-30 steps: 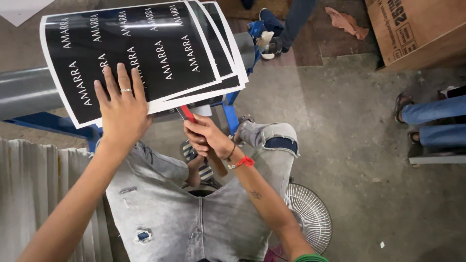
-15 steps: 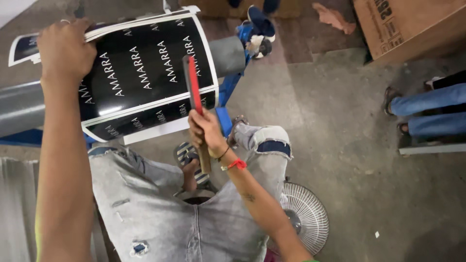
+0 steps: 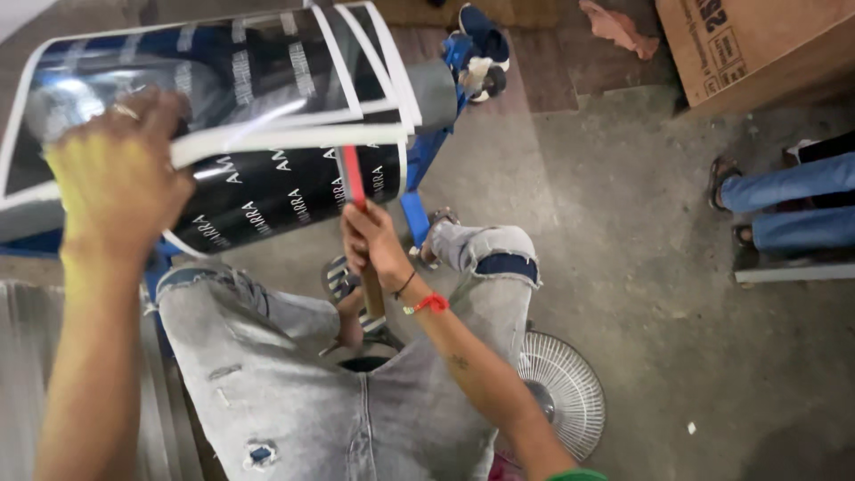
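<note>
Head view, looking straight down past the person's lap to a concrete floor [image 3: 677, 294]. Largest in the field is a stack of glossy black printed sheets [image 3: 267, 191] with white borders, lifted and bowed upward above a blue-framed stand [image 3: 419, 209] and a grey roll [image 3: 436, 89]; the upper sheets curl toward the camera, and their top edges are fanned apart. Grey torn jeans [image 3: 294, 383] fill the lower middle. A cardboard box [image 3: 757, 44] sits at upper right, with another person's jean-clad legs and sandalled feet [image 3: 784, 200] just below it. A round fan grille [image 3: 565, 392] lies on the floor beside the right thigh. The left hand [image 3: 116, 178], ring visible, is closed over the near edge of the sheets, gripping them and holding them raised. The right hand [image 3: 374, 240], red thread at the wrist, is wrapped around a wooden handle whose red blade-like part [image 3: 350, 174] rises against the sheets' lower right portion, touching or just in front of them; which cannot be told. Judged progress: the sheets are lifted and the tool is brought to them, but no sheet appears separated or cut yet.
</note>
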